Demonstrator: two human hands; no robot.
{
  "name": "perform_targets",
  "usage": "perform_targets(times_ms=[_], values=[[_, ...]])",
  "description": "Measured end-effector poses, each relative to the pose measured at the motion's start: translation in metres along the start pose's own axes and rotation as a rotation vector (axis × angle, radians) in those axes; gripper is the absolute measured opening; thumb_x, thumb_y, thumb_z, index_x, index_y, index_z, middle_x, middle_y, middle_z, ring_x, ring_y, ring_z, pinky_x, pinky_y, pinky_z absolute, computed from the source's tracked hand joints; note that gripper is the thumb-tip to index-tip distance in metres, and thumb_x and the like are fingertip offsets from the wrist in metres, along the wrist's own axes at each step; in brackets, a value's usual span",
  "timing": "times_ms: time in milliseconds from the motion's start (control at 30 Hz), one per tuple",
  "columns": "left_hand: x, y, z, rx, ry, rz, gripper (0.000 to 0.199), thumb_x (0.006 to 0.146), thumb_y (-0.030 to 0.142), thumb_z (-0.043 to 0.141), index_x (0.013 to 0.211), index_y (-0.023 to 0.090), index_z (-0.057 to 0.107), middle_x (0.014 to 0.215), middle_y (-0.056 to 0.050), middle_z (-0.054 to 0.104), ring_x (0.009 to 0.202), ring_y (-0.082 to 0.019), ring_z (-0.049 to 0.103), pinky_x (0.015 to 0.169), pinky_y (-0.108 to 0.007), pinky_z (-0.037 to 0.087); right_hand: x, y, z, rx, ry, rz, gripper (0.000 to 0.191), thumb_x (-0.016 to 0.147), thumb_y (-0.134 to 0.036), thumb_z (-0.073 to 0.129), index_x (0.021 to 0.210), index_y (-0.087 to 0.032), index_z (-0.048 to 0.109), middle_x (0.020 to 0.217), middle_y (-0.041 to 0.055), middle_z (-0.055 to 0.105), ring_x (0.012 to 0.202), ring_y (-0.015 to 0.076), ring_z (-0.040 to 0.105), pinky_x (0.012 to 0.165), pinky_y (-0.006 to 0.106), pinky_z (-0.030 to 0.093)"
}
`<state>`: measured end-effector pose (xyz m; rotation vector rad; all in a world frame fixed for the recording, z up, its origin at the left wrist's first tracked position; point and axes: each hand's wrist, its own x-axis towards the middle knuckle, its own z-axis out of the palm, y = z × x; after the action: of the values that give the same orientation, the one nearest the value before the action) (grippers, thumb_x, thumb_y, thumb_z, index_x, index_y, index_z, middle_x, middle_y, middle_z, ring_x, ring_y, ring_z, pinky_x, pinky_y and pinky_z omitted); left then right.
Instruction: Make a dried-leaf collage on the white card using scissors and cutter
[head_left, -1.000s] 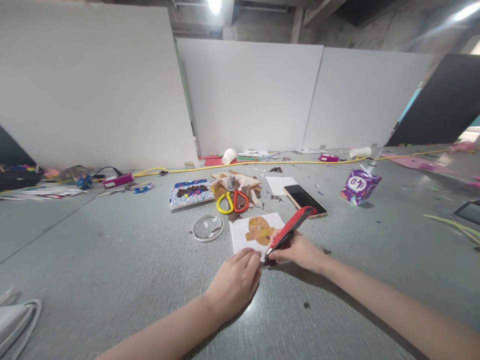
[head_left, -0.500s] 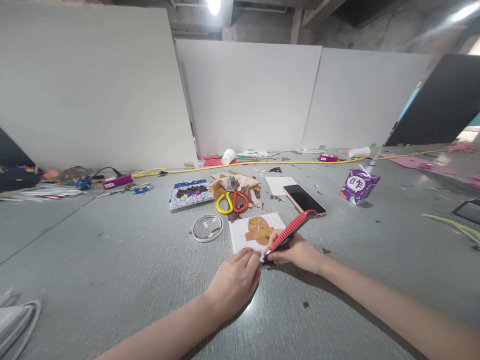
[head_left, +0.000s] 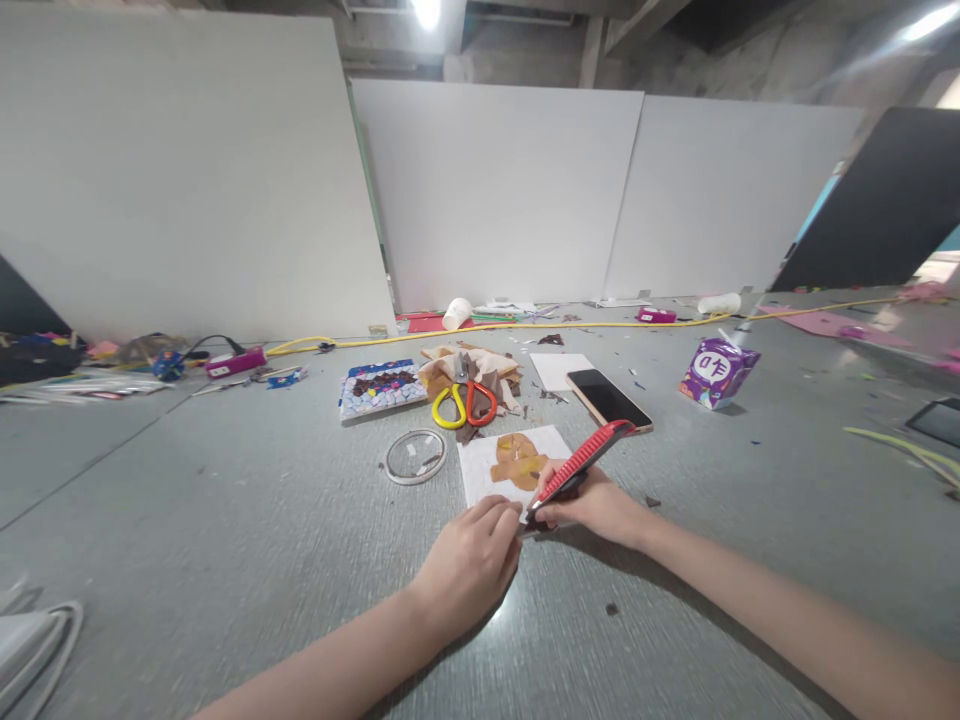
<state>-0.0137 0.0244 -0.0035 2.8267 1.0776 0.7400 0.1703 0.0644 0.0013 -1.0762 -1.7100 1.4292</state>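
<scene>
In my right hand (head_left: 581,495) is a red and black utility knife (head_left: 589,460), gripped like a pen with its tip slanting down to the near edge of a white card (head_left: 480,465). Orange-brown patches (head_left: 517,460) form a rounded shape on this card. My left hand (head_left: 476,550) has its curled fingers closed over the card's near left corner, right beside the knife tip. A small dark brown piece (head_left: 541,526) shows at the card's near edge under my right fingers. My left fingertips are partly hidden.
Beyond the card lie yellow and red handled scissors (head_left: 465,400) on fabric scraps (head_left: 495,365). A tape roll (head_left: 388,470) and a colourful mosaic panel (head_left: 382,390) are left. A phone (head_left: 609,398), white paper (head_left: 559,370) and purple carton (head_left: 716,375) sit right. A yellow cord (head_left: 510,325) runs behind.
</scene>
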Motion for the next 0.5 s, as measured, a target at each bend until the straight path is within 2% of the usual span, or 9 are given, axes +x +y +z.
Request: perform_targets(times_ms=[233, 433, 500], values=[[-0.0001, 0.0000, 0.0008, 0.000, 0.014, 0.008, 0.015, 0.082, 0.007, 0.038, 0.092, 0.013, 0.047, 0.089, -0.009, 0.060, 0.092, -0.020, 0.055, 0.075, -0.034, 0.051, -0.0025, -0.0040, 0.0033, -0.041, 0.004, 0.003, 0.019, 0.058, -0.021, 0.070, 0.063, -0.019, 0.051, 0.065, -0.0023, 0.059, 0.060, 0.0125, 0.054, 0.059, 0.026, 0.043], [-0.0006, -0.0008, 0.0004, 0.015, 0.019, 0.013, 0.016, 0.080, 0.006, 0.039, 0.092, 0.013, 0.047, 0.090, -0.008, 0.060, 0.093, -0.020, 0.055, 0.075, -0.034, 0.052, -0.0033, -0.0053, 0.0007, -0.160, 0.117, -0.042, 0.016, 0.066, -0.023, 0.062, 0.064, -0.020, 0.047, 0.055, -0.0060, 0.050, 0.056, 0.0114, 0.050, 0.059, 0.024, 0.041], [-0.0005, -0.0012, 0.0005, 0.016, 0.024, 0.015, 0.017, 0.080, 0.006, 0.039, 0.094, 0.013, 0.046, 0.091, -0.008, 0.060, 0.093, -0.020, 0.055, 0.076, -0.034, 0.052, -0.0033, -0.0049, 0.0002, -0.188, 0.115, -0.059, 0.016, 0.066, -0.023, 0.062, 0.063, -0.020, 0.046, 0.056, -0.0060, 0.050, 0.057, 0.0114, 0.049, 0.059, 0.024, 0.041]])
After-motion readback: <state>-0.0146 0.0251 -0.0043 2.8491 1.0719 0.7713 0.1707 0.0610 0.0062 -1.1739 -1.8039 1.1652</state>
